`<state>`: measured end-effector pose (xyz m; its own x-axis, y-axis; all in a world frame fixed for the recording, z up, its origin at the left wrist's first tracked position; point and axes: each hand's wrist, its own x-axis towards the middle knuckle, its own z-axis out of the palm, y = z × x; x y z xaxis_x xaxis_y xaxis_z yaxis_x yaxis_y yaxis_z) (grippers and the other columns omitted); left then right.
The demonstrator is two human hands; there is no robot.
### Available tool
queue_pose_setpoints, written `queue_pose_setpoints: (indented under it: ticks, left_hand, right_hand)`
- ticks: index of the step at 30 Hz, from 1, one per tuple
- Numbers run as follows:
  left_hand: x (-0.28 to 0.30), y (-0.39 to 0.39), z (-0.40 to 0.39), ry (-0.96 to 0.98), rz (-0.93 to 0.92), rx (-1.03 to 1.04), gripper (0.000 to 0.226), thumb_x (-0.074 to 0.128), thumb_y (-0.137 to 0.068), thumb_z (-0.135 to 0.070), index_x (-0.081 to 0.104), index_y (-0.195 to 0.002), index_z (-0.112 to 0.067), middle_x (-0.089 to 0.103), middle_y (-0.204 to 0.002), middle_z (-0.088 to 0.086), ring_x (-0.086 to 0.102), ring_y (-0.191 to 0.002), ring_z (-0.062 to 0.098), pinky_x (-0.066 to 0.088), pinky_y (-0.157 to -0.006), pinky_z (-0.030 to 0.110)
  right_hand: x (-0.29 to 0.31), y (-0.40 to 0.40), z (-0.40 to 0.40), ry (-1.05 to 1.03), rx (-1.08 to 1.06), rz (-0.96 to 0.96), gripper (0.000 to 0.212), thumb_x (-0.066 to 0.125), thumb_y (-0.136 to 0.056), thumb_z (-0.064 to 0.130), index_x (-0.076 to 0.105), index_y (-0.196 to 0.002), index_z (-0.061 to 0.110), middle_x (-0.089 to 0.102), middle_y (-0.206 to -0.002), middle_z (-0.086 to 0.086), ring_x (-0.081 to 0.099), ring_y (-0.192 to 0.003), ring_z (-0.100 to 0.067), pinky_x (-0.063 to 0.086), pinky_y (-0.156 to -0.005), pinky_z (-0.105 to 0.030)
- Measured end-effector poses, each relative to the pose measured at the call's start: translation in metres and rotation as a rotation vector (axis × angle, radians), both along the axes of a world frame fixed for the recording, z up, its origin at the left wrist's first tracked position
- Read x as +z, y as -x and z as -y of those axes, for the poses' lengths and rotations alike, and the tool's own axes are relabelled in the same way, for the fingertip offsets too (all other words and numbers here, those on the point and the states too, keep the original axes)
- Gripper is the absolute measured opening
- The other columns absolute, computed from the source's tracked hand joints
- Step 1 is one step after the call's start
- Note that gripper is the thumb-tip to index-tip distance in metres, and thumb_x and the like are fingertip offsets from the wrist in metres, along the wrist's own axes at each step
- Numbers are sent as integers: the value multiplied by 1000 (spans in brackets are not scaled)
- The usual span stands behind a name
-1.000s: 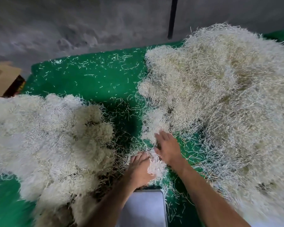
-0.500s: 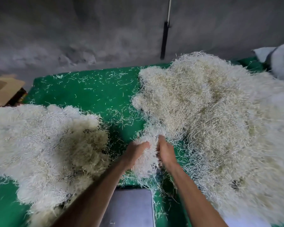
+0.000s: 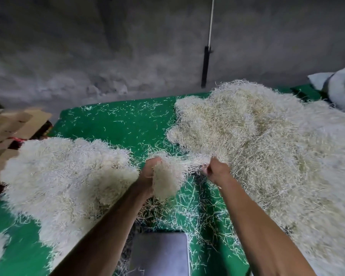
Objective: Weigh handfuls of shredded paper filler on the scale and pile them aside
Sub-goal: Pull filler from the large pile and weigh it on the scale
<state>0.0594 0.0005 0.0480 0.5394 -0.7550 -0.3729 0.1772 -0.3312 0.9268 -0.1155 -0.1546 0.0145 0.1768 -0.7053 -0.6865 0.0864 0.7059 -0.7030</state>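
My left hand (image 3: 148, 176) grips a handful of shredded paper (image 3: 166, 180) lifted above the green cloth (image 3: 127, 120). Strands stretch from it to my right hand (image 3: 215, 171), which pinches shreds at the edge of the big source pile (image 3: 267, 156) on the right. The scale's grey metal platform (image 3: 159, 253) lies bare at the bottom centre, below my hands. A second pile of paper filler (image 3: 68, 176) sits on the left.
Loose shreds litter the green cloth between the piles. Flattened cardboard (image 3: 14, 124) lies at the far left edge. A grey concrete wall with a dark pole (image 3: 205, 64) stands behind. A white bag (image 3: 341, 86) sits at the far right.
Both hands rose from the cloth with a clump of filler. They have moved apart, pulling the clump away from the right pile. The camera tilted upward.
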Motion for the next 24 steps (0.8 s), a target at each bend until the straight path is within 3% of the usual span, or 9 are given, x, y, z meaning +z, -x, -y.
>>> queue_pose_setpoints:
  ticks: [4,7,8,11,14,15,17,20,24]
  left_hand:
    - [1,2,-5,241,-70,13,25,58,-88,-10,46,-66,-3,52,-52,0,55,-45,18,50,-43,23]
    - [-31,-5,-4,-34,-102,114,46,45,-102,-22,45,-94,23,41,-68,10,47,-56,24,48,-56,37]
    - [-33,-3,-5,-139,10,18,55,46,-104,-30,47,-103,25,38,-71,13,43,-59,27,49,-60,42]
    - [-17,18,3,-225,402,-502,63,71,-82,-64,54,-67,-5,43,-53,0,38,-41,18,39,-40,25]
    - [-12,36,13,-296,818,-473,56,77,-82,-53,62,-88,1,67,-73,12,65,-58,22,55,-53,34]
    - [-12,37,17,-324,943,-402,48,76,-86,-45,60,-90,1,68,-80,17,64,-62,23,56,-57,36]
    - [-9,36,28,-389,893,-284,33,71,-89,-29,58,-87,1,62,-74,14,49,-56,15,46,-50,29]
    - [-5,42,46,-520,667,-144,19,61,-98,-17,54,-84,-6,58,-80,3,53,-66,13,56,-58,30]
    - [-34,62,54,-435,370,109,28,39,-108,-16,57,-90,-4,59,-83,7,55,-70,17,53,-65,30]
  right_hand:
    - [-2,1,1,-64,-77,109,29,49,-108,25,49,-133,9,61,-112,-22,73,-97,-29,60,-94,-43]
    - [5,-3,-6,-59,-33,194,39,39,-110,17,45,-148,8,61,-112,-15,69,-95,-22,60,-88,-34]
    - [9,-3,-8,-73,-24,226,40,37,-111,16,43,-148,6,62,-109,-15,67,-97,-24,57,-91,-36]
    - [16,-3,-9,-60,14,242,42,32,-110,17,39,-150,5,60,-112,-14,60,-121,-34,48,-108,-47]
    - [31,-10,-24,116,192,28,39,37,-109,24,43,-146,10,53,-135,-19,56,-127,-35,38,-116,-49]
    - [35,-14,-31,220,230,-52,28,40,-109,30,53,-126,11,58,-119,-17,64,-107,-31,41,-112,-46]
    - [40,-22,-49,407,306,-139,23,48,-106,40,46,-91,22,47,-77,-1,52,-60,-16,57,-80,-40]
    - [38,-27,-74,662,382,-252,17,51,-105,9,54,-121,7,57,-80,-6,67,-68,-33,55,-51,-25]
    - [43,-24,-83,857,467,-467,54,46,-99,-7,36,-151,1,62,-87,-4,63,-63,-13,47,-45,-16]
